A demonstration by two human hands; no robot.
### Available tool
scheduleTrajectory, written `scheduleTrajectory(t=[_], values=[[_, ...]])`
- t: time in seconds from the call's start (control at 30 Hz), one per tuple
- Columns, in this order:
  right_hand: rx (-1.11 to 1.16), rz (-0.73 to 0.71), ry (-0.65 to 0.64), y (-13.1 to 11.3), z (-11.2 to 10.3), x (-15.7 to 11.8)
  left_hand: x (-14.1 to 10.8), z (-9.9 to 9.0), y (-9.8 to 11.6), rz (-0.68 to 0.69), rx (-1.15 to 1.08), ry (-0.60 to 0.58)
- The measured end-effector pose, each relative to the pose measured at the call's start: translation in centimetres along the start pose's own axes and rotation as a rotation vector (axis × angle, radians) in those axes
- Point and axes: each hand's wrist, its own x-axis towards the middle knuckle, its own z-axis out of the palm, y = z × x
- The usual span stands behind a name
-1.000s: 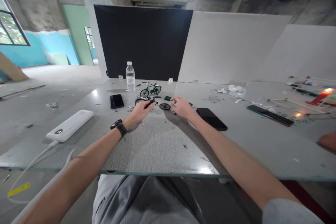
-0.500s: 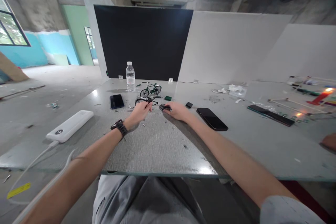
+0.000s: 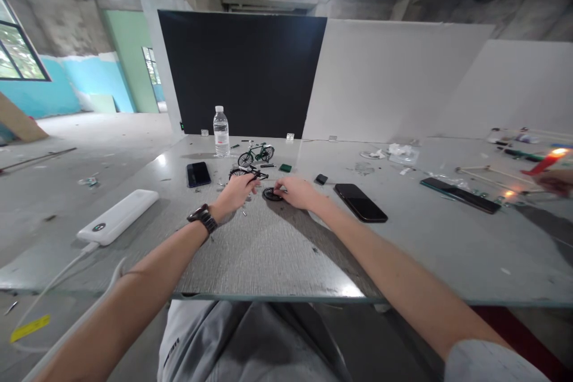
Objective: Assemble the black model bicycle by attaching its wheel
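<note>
Loose model wheel (image 3: 271,194) lies flat on the grey table (image 3: 277,250), at about 12 o'clock from my seat and just short of the table's middle. Head view, the only one I have: my right hand (image 3: 296,191) rests on the wheel's 3 o'clock edge, fingers narrowed onto its rim; whether they actually pinch it I cannot tell. My left hand (image 3: 236,189), with a dark watch (image 3: 203,217) on its wrist, sits at the wheel's 9 o'clock, fingers closed lightly about the partly built black bicycle frame (image 3: 248,173), which carries one wheel. A finished green model bicycle (image 3: 256,154) stands upright beyond at 12 o'clock, with a water bottle (image 3: 221,131) at its 9 o'clock. A dark phone (image 3: 198,173) lies at 10 o'clock of my left hand; a second phone (image 3: 360,202) lies at 3 o'clock of my right hand. A white power bank (image 3: 118,216) sits far out at 9 o'clock. Another person's hand (image 3: 556,181) shows at the far 3 o'clock edge.
</note>
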Motion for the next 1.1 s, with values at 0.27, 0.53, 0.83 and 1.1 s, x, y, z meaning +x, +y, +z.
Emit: scheduleTrajectory(t=[0.27, 0.53, 0.83, 1.1], values=[[-0.007, 0.026, -0.014, 0.3, 0.0, -0.1, -0.2, 0.2, 0.1, -0.120, -0.043, -0.063], [0.043, -0.036, 0.045, 0.5, 0.4, -0.1, -0.1, 0.3, -0.1, -0.034, 0.021, 0.009], [-0.204, 0.015, -0.037, -1.9, -0.6, -0.4, -0.2, 0.5, -0.1, -0.083, 0.091, -0.020], [-0.215, 0.051, -0.053, -2.3, -1.2, -0.5, -0.2, 0.5, 0.1, -0.089, 0.135, -0.050]])
